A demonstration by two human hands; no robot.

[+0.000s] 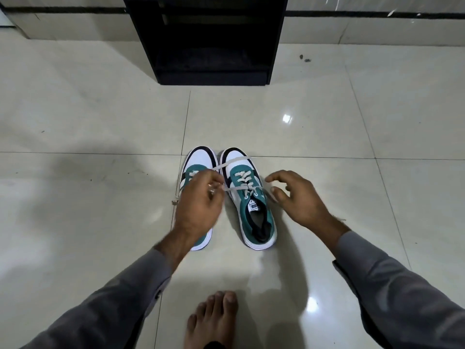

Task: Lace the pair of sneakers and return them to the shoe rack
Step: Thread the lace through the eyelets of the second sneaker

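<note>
Flat off-white cotton-look lace [235, 188] is what we're working, soft and limp, so it'll go wherever it's pulled and holds no shape. Left to right: left sneaker [198, 162] mostly hidden under our left hand [197, 207], a loose lace tip [175, 201] trailing off its outer side onto the tile. Left hand is pinched closed on the lace strand running across from the right sneaker [247, 197], strand looks taut. Right sneaker sits just beside the left one, toes pointing at the rack, laced most of the way up from what we see, a second strand lying slack over its toe. Right hand [295, 197] hovers spread and empty just beside that shoe's outer side, fingers curled, touching nothing we can make out.

We'd judge the shoes light, with stiffish soles and soft uppers; best hold for carrying is the heel collar or inside the opening. Lace best held near the tip.

Tile floor [352, 122] glossy, probably slick. Black shoe rack [274, 46] stands straight ahead, well apart, lower shelf open, floor between bare. Our bare foot [214, 321] near, behind the shoes.
</note>
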